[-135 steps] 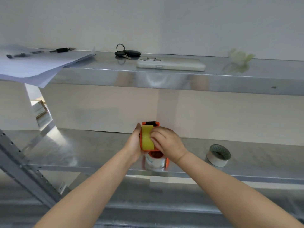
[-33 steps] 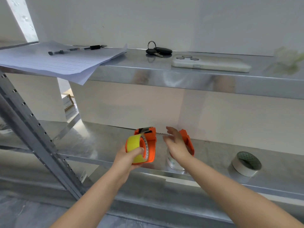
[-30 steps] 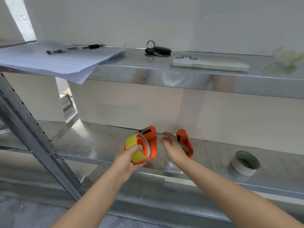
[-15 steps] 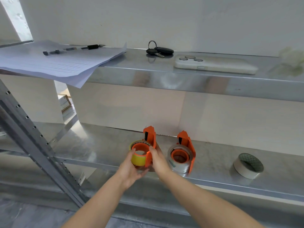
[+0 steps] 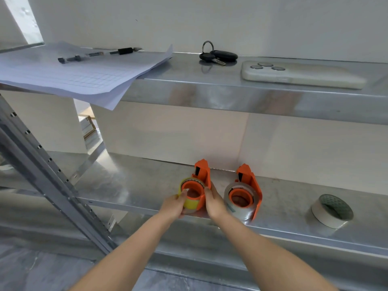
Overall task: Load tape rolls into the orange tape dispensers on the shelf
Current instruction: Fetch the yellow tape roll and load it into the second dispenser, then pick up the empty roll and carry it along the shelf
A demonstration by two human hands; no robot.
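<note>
**Mia:** How many orange dispensers are there?

**Ben:** Two. They stand close side by side on the lower shelf (image 5: 126,185), near its front edge. The left dispenser (image 5: 202,175) has a yellow roll (image 5: 190,203) on its round orange middle. The right dispenser (image 5: 251,180) has a shiny clear roll (image 5: 243,216) on its middle.

**Mia:** How many rolls of tape in all?

**Ben:** Three. Two sit in the dispensers. One white roll (image 5: 324,216) lies flat by itself, well off to the right on the same shelf.

**Mia:** And hands?

**Ben:** Two bare hands. Both arms reach in from the near side to the left dispenser. The left hand (image 5: 173,206) is on its left side. Its fingers curl round the near part of the yellow roll, and its thumb tip is up at the rim of the orange middle.

**Mia:** What about the other one?

**Ben:** The right hand (image 5: 215,205) grips the right side of the left dispenser. Its thumb lies on the flat orange wall. The other fingers go round behind that wall, so I cannot see them well. This hand is in the gap between the two dispensers. I cannot tell if it touches the clear roll.

**Mia:** What is on the upper shelf (image 5: 210,95)?

**Ben:** One pile of paper (image 5: 73,76) on the left, hanging over the front edge. A black pen (image 5: 125,51) and a grey pen (image 5: 72,58) lie on it. One bunch of keys (image 5: 218,56) is in the middle. One phone (image 5: 302,75) lies face down on the right.
</note>
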